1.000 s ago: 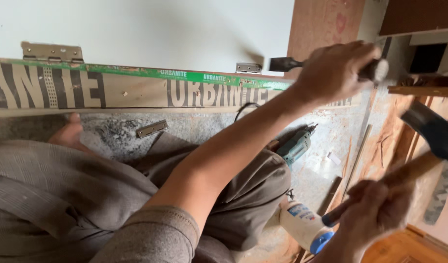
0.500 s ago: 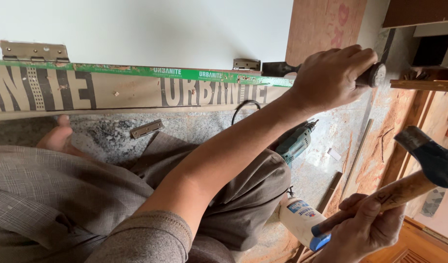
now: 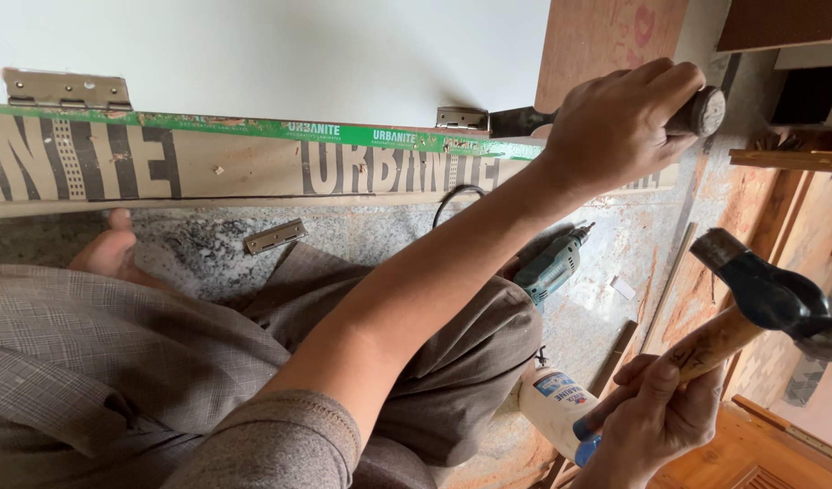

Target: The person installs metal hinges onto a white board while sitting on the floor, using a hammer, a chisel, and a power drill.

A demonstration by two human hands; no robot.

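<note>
Chisel [image 3: 534,119] at board edge [image 3: 253,163] (granite floor [image 3: 199,244] below).

Single head-worn view, looking down from close over own lap and forearms toward white door panel [image 3: 280,50] lying on edge across stone floor [image 3: 380,231]; frame rotated sideways; no second view overlaps.
</note>
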